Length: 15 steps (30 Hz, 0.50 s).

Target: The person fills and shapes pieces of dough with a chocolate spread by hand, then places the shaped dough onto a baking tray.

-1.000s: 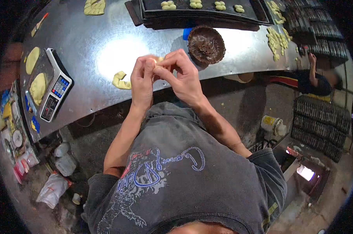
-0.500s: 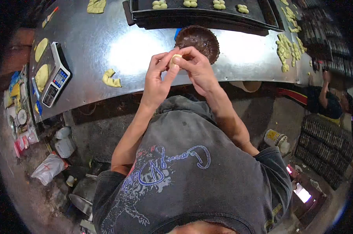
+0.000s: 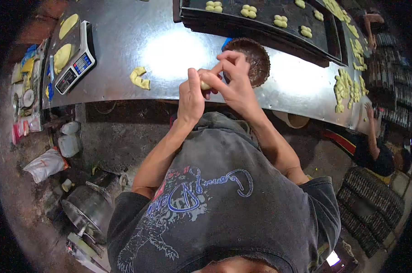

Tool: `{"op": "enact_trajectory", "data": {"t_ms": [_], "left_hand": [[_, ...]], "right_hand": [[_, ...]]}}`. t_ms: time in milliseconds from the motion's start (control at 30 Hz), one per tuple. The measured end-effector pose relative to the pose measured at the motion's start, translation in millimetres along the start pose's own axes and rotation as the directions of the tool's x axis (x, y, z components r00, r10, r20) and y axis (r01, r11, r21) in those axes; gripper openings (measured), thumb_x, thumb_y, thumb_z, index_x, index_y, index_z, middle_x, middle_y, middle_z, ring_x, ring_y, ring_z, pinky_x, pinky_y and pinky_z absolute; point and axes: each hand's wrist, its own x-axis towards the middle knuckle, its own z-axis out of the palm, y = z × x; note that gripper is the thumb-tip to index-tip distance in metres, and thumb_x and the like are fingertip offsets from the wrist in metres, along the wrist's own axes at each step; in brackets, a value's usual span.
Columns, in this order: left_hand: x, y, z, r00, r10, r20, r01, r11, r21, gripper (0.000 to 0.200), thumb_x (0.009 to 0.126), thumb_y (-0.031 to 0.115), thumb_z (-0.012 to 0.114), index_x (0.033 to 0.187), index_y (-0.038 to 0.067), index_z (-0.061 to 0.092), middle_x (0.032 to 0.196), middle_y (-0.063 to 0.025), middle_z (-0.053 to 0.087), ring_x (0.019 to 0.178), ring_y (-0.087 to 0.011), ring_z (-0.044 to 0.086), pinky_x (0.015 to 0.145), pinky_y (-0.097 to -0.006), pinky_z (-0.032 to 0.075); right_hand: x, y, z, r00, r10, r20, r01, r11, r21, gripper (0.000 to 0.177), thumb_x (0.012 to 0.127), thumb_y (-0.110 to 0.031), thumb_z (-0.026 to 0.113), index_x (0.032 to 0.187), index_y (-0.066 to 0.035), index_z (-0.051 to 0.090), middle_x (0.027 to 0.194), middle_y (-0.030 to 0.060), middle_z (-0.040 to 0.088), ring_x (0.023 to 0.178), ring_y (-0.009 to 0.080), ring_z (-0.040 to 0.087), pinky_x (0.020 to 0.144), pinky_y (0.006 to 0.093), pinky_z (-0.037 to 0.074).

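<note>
My left hand [image 3: 191, 95] and my right hand [image 3: 233, 84] meet over the front edge of a steel table [image 3: 124, 41], pinching a small pale dough piece [image 3: 205, 85] between their fingertips. Just behind my right hand sits a round bowl of dark brown filling [image 3: 254, 59]. A loose yellow dough scrap [image 3: 140, 78] lies on the table to the left of my hands. Farther back a black baking tray [image 3: 265, 32] carries several shaped dough pieces [image 3: 249, 11].
A digital scale [image 3: 74, 57] with dough lumps on it stands at the table's left end. Several small dough pieces [image 3: 347, 86] lie at the right end. Another person [image 3: 374, 150] crouches by stacked dark moulds at the right. Bottles, bags and a pot clutter the floor at left.
The view has swung, so the table sits more to the upper right. My hands stayed together on the dough piece, with the right hand's fingers now curled over it.
</note>
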Motion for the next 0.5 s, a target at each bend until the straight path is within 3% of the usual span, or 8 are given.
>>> {"op": "enact_trajectory", "data": {"t_ms": [33,100,233,267,300,367,400,500], "left_hand": [[2,3,-4,1.0,0.01,0.005,-0.009,1.0,-0.008,0.076,0.109,0.053,0.015,0.101,0.0,0.068,0.076,-0.004,0.062,0.065,-0.0098,0.052,0.059,-0.0249,0.043],[3,0,-14,0.997,0.073,0.022,-0.073,0.997,-0.021,0.084,0.107,0.06,0.01,0.096,0.001,0.069,0.075,-0.0044,0.062,0.065,-0.0107,0.054,0.062,-0.0251,0.043],[10,-20,-48,0.997,-0.079,0.021,0.081,0.985,-0.151,0.092,0.102,0.07,0.007,0.089,0.001,0.067,0.074,-0.0049,0.065,0.068,-0.0116,0.057,0.065,-0.0254,0.043],[12,-23,-56,0.991,-0.135,0.023,0.137,0.967,-0.214,0.091,0.102,0.07,0.008,0.089,0.001,0.067,0.075,-0.0049,0.065,0.069,-0.0117,0.057,0.065,-0.0256,0.043],[13,-23,-65,0.981,-0.189,0.031,0.19,0.941,-0.278,0.091,0.102,0.07,0.008,0.088,0.002,0.066,0.075,-0.005,0.065,0.07,-0.0118,0.058,0.065,-0.0259,0.043],[16,-20,-81,0.974,-0.226,0.021,0.218,0.905,-0.364,0.089,0.102,0.07,0.01,0.098,0.001,0.067,0.077,-0.0049,0.066,0.07,-0.0114,0.06,0.066,-0.0256,0.045],[20,-20,-90,0.975,-0.222,0.019,0.212,0.897,-0.388,0.09,0.102,0.07,0.01,0.1,0.001,0.067,0.079,-0.0056,0.067,0.069,-0.0113,0.06,0.066,-0.025,0.045],[20,-22,-114,0.982,-0.188,0.037,0.191,0.955,-0.228,0.079,0.105,0.063,0.025,0.136,-0.005,0.05,0.092,-0.0126,0.069,0.078,-0.0142,0.065,0.074,-0.0284,0.051]], "right_hand": [[5,-1,2,0.967,0.218,0.132,-0.249,0.917,0.311,0.025,0.085,-0.021,0.08,0.094,-0.005,0.063,0.114,0.0128,0.051,0.088,0.0239,0.057,0.066,0.0327,0.05],[18,-11,10,0.725,0.418,0.547,-0.684,0.34,0.646,0.028,0.09,-0.025,0.076,0.098,-0.005,0.058,0.108,0.0138,0.055,0.081,0.0221,0.062,0.056,0.0287,0.05],[33,-8,50,0.626,0.383,0.679,-0.759,0.101,0.643,0.023,0.096,-0.02,0.069,0.096,-0.003,0.053,0.083,0.0109,0.067,0.066,0.0175,0.065,0.045,0.0243,0.045],[30,-4,64,0.629,0.448,0.635,-0.769,0.238,0.593,0.02,0.095,-0.018,0.068,0.099,-0.002,0.059,0.087,0.0139,0.067,0.073,0.022,0.066,0.054,0.0287,0.05],[29,-5,75,0.816,0.401,0.416,-0.578,0.571,0.583,0.02,0.094,-0.019,0.069,0.102,-0.002,0.061,0.09,0.0145,0.067,0.078,0.0242,0.066,0.059,0.0307,0.051],[26,-10,94,1.0,0.019,0.016,-0.022,0.966,0.259,0.024,0.092,-0.021,0.07,0.107,-0.003,0.066,0.097,0.0157,0.067,0.087,0.0286,0.066,0.069,0.0347,0.053],[33,-23,87,0.981,-0.194,-0.011,0.194,0.98,0.034,0.029,0.089,-0.016,0.071,0.116,-0.006,0.068,0.109,0.0154,0.064,0.1,0.0337,0.063,0.083,0.0394,0.052],[28,-31,106,0.987,-0.162,0.012,0.156,0.965,0.211,0.028,0.088,-0.009,0.072,0.115,-0.005,0.067,0.116,0.0139,0.062,0.101,0.0334,0.062,0.083,0.0406,0.052]]}}
